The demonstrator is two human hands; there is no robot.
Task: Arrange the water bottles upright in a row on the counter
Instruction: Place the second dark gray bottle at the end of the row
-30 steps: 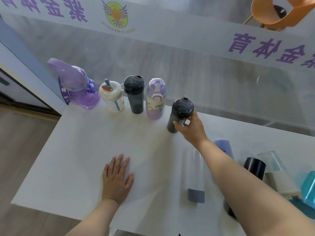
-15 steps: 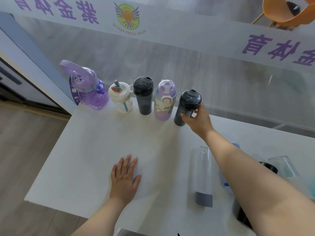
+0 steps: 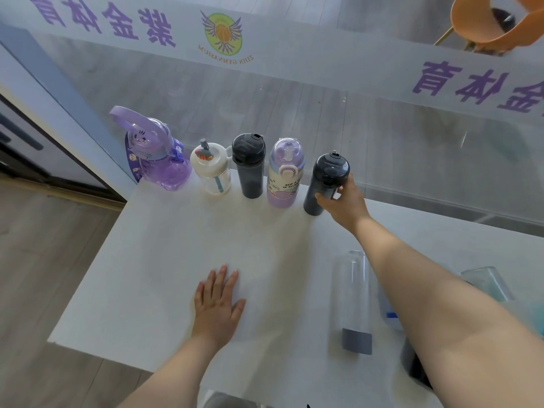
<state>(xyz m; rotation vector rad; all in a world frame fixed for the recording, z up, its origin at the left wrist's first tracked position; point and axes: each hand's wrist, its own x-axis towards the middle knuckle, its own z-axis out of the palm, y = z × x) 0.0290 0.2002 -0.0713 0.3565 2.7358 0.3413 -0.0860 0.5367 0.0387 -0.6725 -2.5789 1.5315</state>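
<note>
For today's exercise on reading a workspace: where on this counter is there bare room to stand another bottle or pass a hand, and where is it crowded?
Free: the broad bare stretch of counter between the upright row and the flat left hand, and the back edge just right of the dark bottle that the right hand grips. Crowded: the near right corner, around the lying clear bottle.

right hand (image 3: 344, 201) grips dark bottle (image 3: 323, 184) upright, row end | left hand (image 3: 217, 304) flat on counter (image 3: 164, 260)
</note>
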